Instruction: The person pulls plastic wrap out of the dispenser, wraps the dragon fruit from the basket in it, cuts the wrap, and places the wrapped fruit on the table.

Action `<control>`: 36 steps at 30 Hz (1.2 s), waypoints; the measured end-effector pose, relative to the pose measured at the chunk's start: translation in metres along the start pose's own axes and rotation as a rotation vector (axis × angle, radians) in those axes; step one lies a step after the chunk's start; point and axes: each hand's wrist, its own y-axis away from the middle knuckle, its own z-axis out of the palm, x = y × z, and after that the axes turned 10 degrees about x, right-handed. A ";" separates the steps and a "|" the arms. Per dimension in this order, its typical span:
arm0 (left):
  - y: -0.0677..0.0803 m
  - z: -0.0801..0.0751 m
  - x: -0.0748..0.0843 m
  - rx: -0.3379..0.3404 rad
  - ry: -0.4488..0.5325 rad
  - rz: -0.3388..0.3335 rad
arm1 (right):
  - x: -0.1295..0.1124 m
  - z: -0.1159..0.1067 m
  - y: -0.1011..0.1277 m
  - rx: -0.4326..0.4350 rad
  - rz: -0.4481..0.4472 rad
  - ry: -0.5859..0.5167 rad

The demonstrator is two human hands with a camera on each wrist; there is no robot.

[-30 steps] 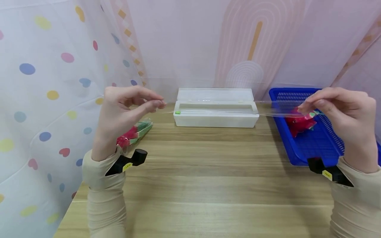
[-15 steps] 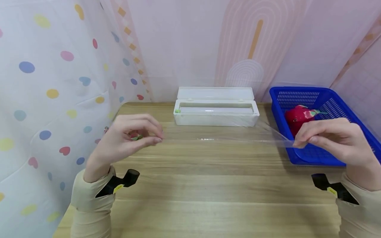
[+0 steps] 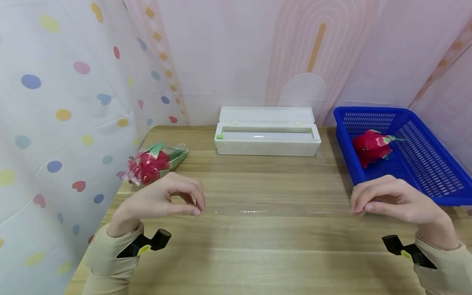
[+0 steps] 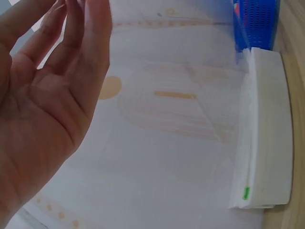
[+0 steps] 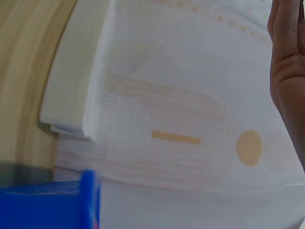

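Observation:
Between my two hands a clear sheet of cling film (image 3: 254,212) is stretched above the table, hard to see except for glints along its near edge. My left hand (image 3: 167,196) pinches its left corner between thumb and fingers. At the right corner, my right hand (image 3: 400,200) pinches it the same way. Behind them stands a white cling film dispenser (image 3: 267,148), its lid raised and the roll showing inside. In the left wrist view, the dispenser (image 4: 271,129) appears at the right, with the film leading from it.
A dragon fruit (image 3: 149,166) wrapped in clear film lies at the left, beyond my left hand. On the right, a blue basket (image 3: 346,164) holds another dragon fruit (image 3: 372,146). The wooden table (image 3: 258,270) meets patterned curtains at the back and left.
Both hands have come down and toward me, drawing the film out of the dispenser. The wrapped dragon fruit at the left, partly covered before, now shows fully.

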 end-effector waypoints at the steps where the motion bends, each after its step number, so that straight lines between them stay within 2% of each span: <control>1: 0.001 0.001 -0.002 -0.026 0.005 -0.010 | 0.003 0.001 0.003 -0.013 0.015 -0.002; 3: 0.004 0.005 -0.007 -0.087 0.029 -0.030 | 0.009 0.003 0.010 -0.048 0.063 -0.013; 8: 0.012 0.017 -0.022 -0.196 0.080 -0.150 | 0.025 0.006 0.030 -0.129 0.188 -0.018; 10: 0.016 0.022 -0.029 -0.223 0.100 -0.198 | 0.031 0.007 0.037 -0.151 0.212 -0.013; 14: 0.022 0.032 -0.040 -0.266 0.135 -0.238 | 0.043 0.013 0.050 -0.191 0.255 -0.010; 22: 0.036 0.055 -0.063 -0.317 0.120 -0.207 | 0.064 0.025 0.073 -0.246 0.357 -0.012; 28: 0.050 0.069 -0.083 -0.307 0.222 -0.292 | 0.077 0.032 0.089 -0.261 0.404 -0.002; 33: 0.059 0.073 -0.097 -0.295 0.278 -0.361 | 0.081 0.034 0.097 -0.253 0.498 -0.044; 36: 0.062 0.076 -0.103 -0.292 0.255 -0.346 | 0.081 0.035 0.100 -0.245 0.575 -0.065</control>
